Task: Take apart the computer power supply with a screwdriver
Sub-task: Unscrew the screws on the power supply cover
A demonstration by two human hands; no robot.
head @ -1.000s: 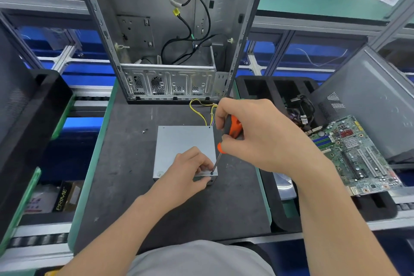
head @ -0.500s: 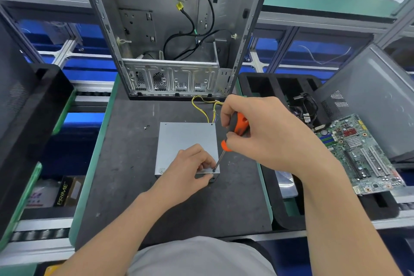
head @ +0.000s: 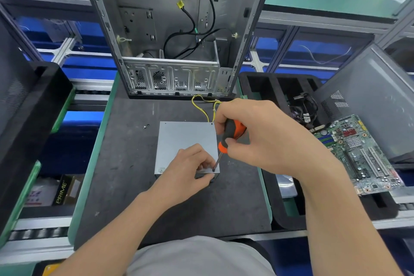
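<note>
orange and black, the handle of the screwdriver (head: pixel 233 132) is gripped by the right hand (head: pixel 264 136), with the fingers curled round it and the wrist raised above the dark mat (head: pixel 125 163). the shaft is tilted, handle leaning away and to the right, and its tip is set on the near right corner of the power supply (head: pixel 183 139). that grey metal box lies flat in the middle of the mat, just in front of the computer case (head: pixel 179 29). its near right corner is pinched by the left hand (head: pixel 186 170), fingers bent on the top face and thumb pressed against the front face, right beside the tip. yellow wires (head: pixel 201 105) are seen looping from the box's far edge toward the case.

the case stands upright and open, and black cables are seen hanging inside it. a black foam tray (head: pixel 264 85) is placed to the right of the mat; a tangle of dark cables (head: pixel 304 107) is held in one of its compartments, and a motherboard (head: pixel 358 154) is laid across its near right part. a small screw (head: pixel 145 127) lies on the mat left of the box.
</note>
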